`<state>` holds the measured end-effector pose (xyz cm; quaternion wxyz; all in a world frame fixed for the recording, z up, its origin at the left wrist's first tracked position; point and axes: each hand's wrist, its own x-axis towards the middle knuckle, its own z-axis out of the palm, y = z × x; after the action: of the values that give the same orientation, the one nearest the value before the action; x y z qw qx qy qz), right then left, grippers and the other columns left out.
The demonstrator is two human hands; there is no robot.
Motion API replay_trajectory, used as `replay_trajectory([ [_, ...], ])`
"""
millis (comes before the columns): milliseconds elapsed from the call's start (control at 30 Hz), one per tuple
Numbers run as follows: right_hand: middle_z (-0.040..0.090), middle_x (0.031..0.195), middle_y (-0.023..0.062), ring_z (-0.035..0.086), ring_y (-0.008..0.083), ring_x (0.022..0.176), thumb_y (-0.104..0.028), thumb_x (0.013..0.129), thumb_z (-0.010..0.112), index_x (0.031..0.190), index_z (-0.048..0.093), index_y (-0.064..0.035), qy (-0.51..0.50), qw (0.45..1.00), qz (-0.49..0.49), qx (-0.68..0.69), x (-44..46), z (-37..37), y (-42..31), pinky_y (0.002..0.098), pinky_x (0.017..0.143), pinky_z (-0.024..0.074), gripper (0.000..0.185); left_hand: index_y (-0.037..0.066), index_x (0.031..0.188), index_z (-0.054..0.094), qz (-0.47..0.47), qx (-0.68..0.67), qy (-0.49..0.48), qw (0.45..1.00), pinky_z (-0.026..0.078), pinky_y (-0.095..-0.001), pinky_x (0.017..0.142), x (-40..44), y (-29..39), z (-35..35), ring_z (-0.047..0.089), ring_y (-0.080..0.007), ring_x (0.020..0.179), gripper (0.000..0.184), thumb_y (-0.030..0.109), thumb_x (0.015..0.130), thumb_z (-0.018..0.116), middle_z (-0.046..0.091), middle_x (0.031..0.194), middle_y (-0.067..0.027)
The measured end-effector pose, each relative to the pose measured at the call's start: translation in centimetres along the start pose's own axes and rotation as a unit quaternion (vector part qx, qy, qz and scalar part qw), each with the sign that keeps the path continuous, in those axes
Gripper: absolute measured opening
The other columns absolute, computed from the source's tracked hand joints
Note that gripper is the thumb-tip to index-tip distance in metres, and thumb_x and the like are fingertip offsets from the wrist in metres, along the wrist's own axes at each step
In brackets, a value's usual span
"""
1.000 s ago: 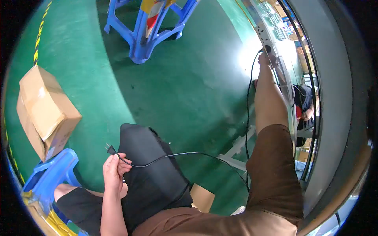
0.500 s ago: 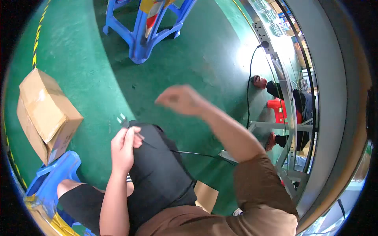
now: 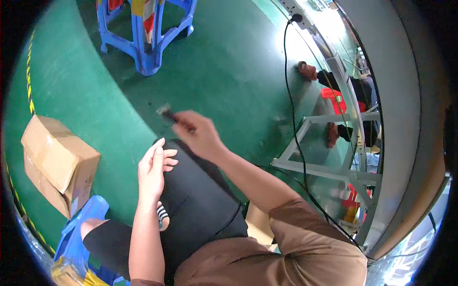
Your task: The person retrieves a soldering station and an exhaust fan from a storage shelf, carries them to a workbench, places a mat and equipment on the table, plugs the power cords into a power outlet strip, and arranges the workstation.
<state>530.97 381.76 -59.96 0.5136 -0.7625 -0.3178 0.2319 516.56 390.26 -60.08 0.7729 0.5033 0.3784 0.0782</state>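
My right hand [image 3: 198, 133] is closed around a black plug [image 3: 167, 113], which is blurred by motion, out in front of my knee. Just to its left and lower, my left hand [image 3: 155, 167] holds nothing, its fingers apart above my thigh. A black cable [image 3: 292, 95] hangs from a power strip [image 3: 291, 7] on the bench frame at the upper right, where another plug [image 3: 296, 18] sits in a socket. Part of the cord lies behind my right arm.
A cardboard box [image 3: 62, 162] rests at the left by a blue stool [image 3: 86, 224]. Another blue stool [image 3: 148, 52] stands ahead. White metal bench legs [image 3: 310, 168] are at the right, with another person's feet [image 3: 307, 71] and a red stool [image 3: 334, 97] beyond.
The plug has passed from my left hand to my right hand. My right hand came away from the power strip toward my left, and my left fingers have opened. The view has shifted right.
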Motion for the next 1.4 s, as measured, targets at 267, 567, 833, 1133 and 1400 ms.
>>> replay_trajectory([
  [267, 0.06, 0.074, 0.0021, 0.054, 0.0071, 0.066, -0.009, 0.082, 0.064, 0.099, 0.06, 0.0005, 0.193, 0.962, 0.167, -0.092, -6.4, -4.3, 9.6, 0.0226, 0.06, 0.0445, 0.02, 0.001, 0.121, 0.052, 0.025, -0.039, 0.016, 0.999, 0.045, -0.021, 0.067, -0.5, -3.0, -2.9, 0.057, -0.0081, 0.072, 0.033, 0.02, 0.095, 0.044, 0.065, 0.093, -0.007],
  [567, 0.066, 0.088, 0.0165, 0.065, 0.0272, 0.083, -0.009, 0.08, 0.062, 0.097, 0.061, -0.0027, 0.107, 0.923, 0.316, -0.19, -18.5, -7.1, 12.7, 0.0354, 0.071, 0.0493, 0.018, 0.0, 0.122, 0.052, 0.008, -0.109, -0.029, 0.994, 0.045, -0.0201, 0.068, 0.1, -3.0, -1.3, 0.057, -0.0073, 0.073, 0.032, 0.016, 0.094, 0.047, 0.065, 0.093, -0.0067],
  [833, 0.064, 0.073, 0.0072, 0.058, 0.0117, 0.06, -0.012, 0.082, 0.064, 0.09, 0.061, -0.0009, 0.204, 0.935, 0.271, -0.107, -16.2, -10.1, 11.2, 0.0265, 0.053, 0.0456, 0.014, -0.001, 0.123, 0.05, 0.08, -0.116, -0.062, 0.988, 0.045, -0.0201, 0.068, -0.4, -0.4, 0.1, 0.057, -0.0082, 0.075, 0.035, 0.016, 0.093, 0.05, 0.064, 0.095, -0.0073],
  [1133, 0.057, 0.066, 0.0039, 0.045, 0.0096, 0.046, -0.022, 0.085, 0.059, 0.08, 0.058, -0.006, 0.272, 0.943, 0.163, 0.101, 6.5, -13.9, 3.9, 0.0247, 0.039, 0.0352, 0.017, -0.002, 0.122, 0.05, 0.109, -0.117, 0.056, 0.986, 0.046, -0.0203, 0.07, -1.6, 0.8, -5.3, 0.058, -0.0088, 0.078, 0.034, 0.015, 0.093, 0.048, 0.064, 0.094, -0.0064],
  [1400, 0.063, 0.066, 0.0072, 0.042, 0.0088, 0.04, -0.024, 0.089, 0.055, 0.078, 0.055, -0.0037, 0.354, 0.922, 0.122, 0.102, 21.9, -24.8, 2.8, 0.0229, 0.032, 0.0281, 0.023, 0.003, 0.123, 0.051, 0.079, -0.014, 0.249, 0.965, 0.044, -0.0206, 0.073, -8.6, -1.7, -15.3, 0.055, -0.0089, 0.08, 0.035, 0.022, 0.094, 0.049, 0.061, 0.098, -0.0049],
])
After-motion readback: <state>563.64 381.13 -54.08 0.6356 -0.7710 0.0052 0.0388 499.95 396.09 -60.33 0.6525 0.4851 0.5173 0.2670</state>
